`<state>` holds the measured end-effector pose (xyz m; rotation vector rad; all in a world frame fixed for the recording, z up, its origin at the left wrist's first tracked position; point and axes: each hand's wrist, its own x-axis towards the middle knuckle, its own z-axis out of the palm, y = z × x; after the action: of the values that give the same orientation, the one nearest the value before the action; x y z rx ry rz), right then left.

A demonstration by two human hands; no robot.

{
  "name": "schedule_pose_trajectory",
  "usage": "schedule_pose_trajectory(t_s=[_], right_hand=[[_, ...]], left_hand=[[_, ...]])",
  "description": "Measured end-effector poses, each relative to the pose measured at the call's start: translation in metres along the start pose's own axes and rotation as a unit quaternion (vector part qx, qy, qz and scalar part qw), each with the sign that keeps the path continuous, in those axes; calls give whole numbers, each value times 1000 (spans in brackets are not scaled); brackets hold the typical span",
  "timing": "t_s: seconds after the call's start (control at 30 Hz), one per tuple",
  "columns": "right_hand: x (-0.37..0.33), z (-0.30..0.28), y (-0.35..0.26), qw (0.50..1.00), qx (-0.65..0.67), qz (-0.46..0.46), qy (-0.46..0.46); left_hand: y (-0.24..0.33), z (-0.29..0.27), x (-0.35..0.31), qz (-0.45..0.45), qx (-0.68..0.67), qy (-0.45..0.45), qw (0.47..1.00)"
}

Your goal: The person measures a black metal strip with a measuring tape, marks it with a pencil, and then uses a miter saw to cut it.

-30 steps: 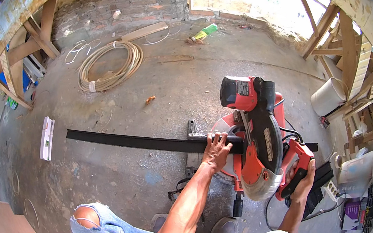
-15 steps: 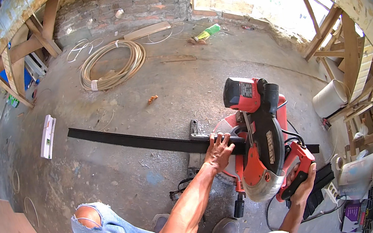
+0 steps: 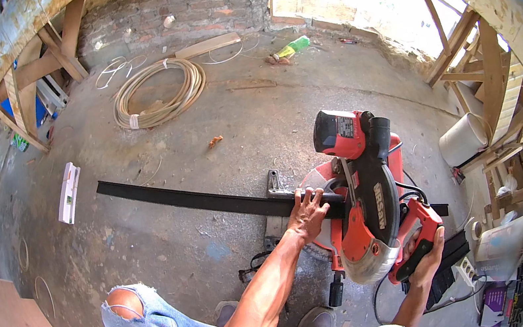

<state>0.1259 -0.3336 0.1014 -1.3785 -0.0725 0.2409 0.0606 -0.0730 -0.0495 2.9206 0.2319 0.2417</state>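
A red and black miter saw point(image 3: 371, 181) stands on the concrete floor in front of me. Across its base lies a long black metal profile point(image 3: 193, 201), its far end reaching out to the left. My left hand point(image 3: 308, 214) presses the profile against the saw's fence, fingers curled over its top edge beside the blade guard. My right hand point(image 3: 425, 255) is wrapped round the saw's red and black handle point(image 3: 424, 234). The blade is hidden behind its guard, so I cannot tell how deep it sits.
A white and pink level-like bar point(image 3: 69, 193) lies at left. Farther back are a coiled hose point(image 3: 159, 92), a wooden board point(image 3: 207, 44) and a green bottle point(image 3: 294, 46). At right stand a white bucket point(image 3: 464, 138), a power strip point(image 3: 466, 270) and more black profiles point(image 3: 447, 270).
The view has shifted very slightly. Both hands, the saw and the profile otherwise stay in place.
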Motion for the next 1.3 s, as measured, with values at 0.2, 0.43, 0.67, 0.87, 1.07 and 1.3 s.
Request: schedule_pose_trajectory(t_s=[0.2,0.43,0.67,0.87,1.07,1.3], right_hand=[[1,-6,5,1000,-16,-7,-12],[-2,-5,7,1000,-16,0,-3],[-1,-10,13,1000,-15,-10,-9],[-3,-12,16,1000,-16,-18,-11],[-4,-8,13,999,-24,-21,2],[-2,-9,14,1000,-5,-16,-1]], left_hand=[[2,2,1,3,-6,5,1000],[1,-2,0,2,-2,3,1000],[0,2,0,3,6,7,1000],[0,2,0,1,6,-5,1000],[1,0,0,-2,1,-9,1000],[1,-2,1,-3,-10,-21,1000]])
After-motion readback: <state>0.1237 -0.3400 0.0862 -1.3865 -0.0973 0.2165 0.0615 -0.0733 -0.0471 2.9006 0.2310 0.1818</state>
